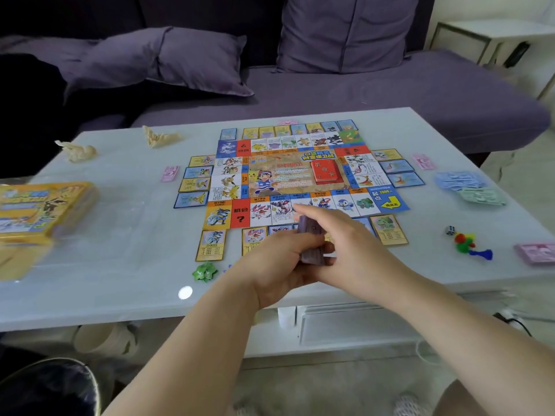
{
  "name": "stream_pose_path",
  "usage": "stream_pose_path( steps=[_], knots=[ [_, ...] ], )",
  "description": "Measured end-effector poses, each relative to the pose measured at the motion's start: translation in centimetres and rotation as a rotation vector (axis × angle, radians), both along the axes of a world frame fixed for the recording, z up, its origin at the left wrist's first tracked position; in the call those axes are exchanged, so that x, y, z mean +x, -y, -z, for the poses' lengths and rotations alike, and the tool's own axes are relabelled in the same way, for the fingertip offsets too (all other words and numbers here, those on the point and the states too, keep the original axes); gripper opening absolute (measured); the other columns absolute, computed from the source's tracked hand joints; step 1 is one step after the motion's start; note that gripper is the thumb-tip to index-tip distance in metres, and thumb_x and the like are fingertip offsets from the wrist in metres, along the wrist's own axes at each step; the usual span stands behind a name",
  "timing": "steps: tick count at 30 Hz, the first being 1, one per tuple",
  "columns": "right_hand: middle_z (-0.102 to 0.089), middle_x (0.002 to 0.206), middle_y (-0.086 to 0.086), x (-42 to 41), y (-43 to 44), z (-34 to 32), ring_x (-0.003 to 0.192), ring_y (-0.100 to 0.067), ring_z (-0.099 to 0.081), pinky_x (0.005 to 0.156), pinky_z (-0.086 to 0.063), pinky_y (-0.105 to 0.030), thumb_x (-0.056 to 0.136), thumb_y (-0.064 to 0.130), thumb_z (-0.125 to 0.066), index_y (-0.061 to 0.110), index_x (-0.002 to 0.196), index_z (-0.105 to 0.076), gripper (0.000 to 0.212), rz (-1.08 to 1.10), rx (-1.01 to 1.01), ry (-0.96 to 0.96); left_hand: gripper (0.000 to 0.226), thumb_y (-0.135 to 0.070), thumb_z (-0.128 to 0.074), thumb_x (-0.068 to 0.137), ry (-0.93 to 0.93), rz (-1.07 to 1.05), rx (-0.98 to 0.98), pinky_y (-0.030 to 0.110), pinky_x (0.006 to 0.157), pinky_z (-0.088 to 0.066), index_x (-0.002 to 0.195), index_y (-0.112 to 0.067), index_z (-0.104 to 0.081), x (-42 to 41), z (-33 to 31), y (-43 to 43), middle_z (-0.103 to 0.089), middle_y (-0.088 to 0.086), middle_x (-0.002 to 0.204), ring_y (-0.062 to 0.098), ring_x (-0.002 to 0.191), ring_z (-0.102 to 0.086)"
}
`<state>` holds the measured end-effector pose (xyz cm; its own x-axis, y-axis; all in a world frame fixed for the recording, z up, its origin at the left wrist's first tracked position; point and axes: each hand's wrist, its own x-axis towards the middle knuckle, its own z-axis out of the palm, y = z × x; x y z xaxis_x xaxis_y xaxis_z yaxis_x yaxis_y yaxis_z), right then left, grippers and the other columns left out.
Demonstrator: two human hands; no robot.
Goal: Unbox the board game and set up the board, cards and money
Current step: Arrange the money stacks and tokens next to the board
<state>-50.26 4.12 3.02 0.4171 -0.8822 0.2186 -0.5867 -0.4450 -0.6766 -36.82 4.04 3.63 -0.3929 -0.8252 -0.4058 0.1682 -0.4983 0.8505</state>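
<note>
The game board (295, 178) lies flat in the middle of the pale table (120, 241), with property cards laid around all its edges and a red card deck (324, 172) on its centre. My left hand (279, 265) grips a purple stack of paper money (312, 244) over the board's near edge. My right hand (339, 238) crosses over the stack and pinches its top. Blue and green money piles (471, 187) lie at the right, a pink pile (536, 253) at the right edge. The yellow game box (42, 208) stands at the left.
A die (450, 230) and coloured pawns (468, 244) lie right of the board. Green house pieces (205, 272) sit near the front edge. Single pink notes (170, 173) lie beside the board. Two beige figurines (78, 151) stand at the back left. A purple sofa with cushions (300, 70) runs behind.
</note>
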Motion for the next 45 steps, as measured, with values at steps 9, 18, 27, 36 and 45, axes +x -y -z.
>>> stream_pose_path(
  steps=[9,18,27,36,45],
  knots=[
    [-0.058,0.112,0.025,-1.7,0.5,-1.6,0.097,0.009,-0.053,0.081,-0.046,-0.013,0.068,0.044,-0.077,0.035,0.12,-0.057,0.057,0.12,0.176,0.07,0.014,-0.008,-0.05,0.094,0.047,-0.004,-0.123,0.021,0.063,-0.056,0.096,-0.009,-0.063,0.3,-0.7,-0.5,-0.073,0.003,0.08,0.013,0.073,-0.07],
    [-0.07,0.067,0.0,-2.7,1.3,-0.8,0.062,-0.01,-0.059,0.071,-0.051,-0.035,0.077,0.029,-0.075,0.021,0.065,-0.07,0.016,0.176,0.411,0.209,0.004,-0.013,-0.065,0.086,0.364,0.034,-0.227,0.018,0.056,-0.051,0.09,-0.012,-0.063,0.4,-0.3,-1.1,-0.072,0.001,0.076,0.005,0.058,-0.065],
    [-0.068,0.073,0.003,-4.4,1.7,0.1,0.059,-0.007,-0.058,0.061,-0.049,-0.024,0.092,0.014,-0.06,0.022,0.089,-0.063,0.01,0.309,0.452,0.251,0.021,-0.03,-0.056,0.092,0.291,-0.341,-0.12,0.024,0.058,-0.05,0.091,-0.01,-0.059,1.4,-0.6,0.1,-0.059,0.0,0.067,0.009,0.054,-0.049],
    [-0.061,0.073,0.015,-3.7,1.0,2.4,0.07,-0.001,-0.057,0.058,-0.04,-0.002,0.085,0.005,-0.063,0.021,0.079,-0.064,0.018,0.349,0.257,-0.006,0.028,-0.007,-0.038,0.099,-0.194,-0.51,0.031,0.019,0.049,-0.052,0.121,0.001,-0.053,1.7,-1.1,0.6,-0.071,0.006,0.073,0.01,0.051,-0.06],
    [-0.051,0.077,0.012,-3.5,0.2,2.6,0.075,-0.007,-0.052,0.056,-0.034,-0.019,0.081,0.029,-0.067,0.035,0.073,-0.058,0.014,0.424,0.098,-0.397,0.017,-0.003,-0.05,0.095,-0.067,-0.404,-0.032,0.015,0.052,-0.051,0.108,-0.006,-0.059,1.3,-0.7,0.2,-0.071,0.004,0.082,0.005,0.062,-0.067]
  ],
)
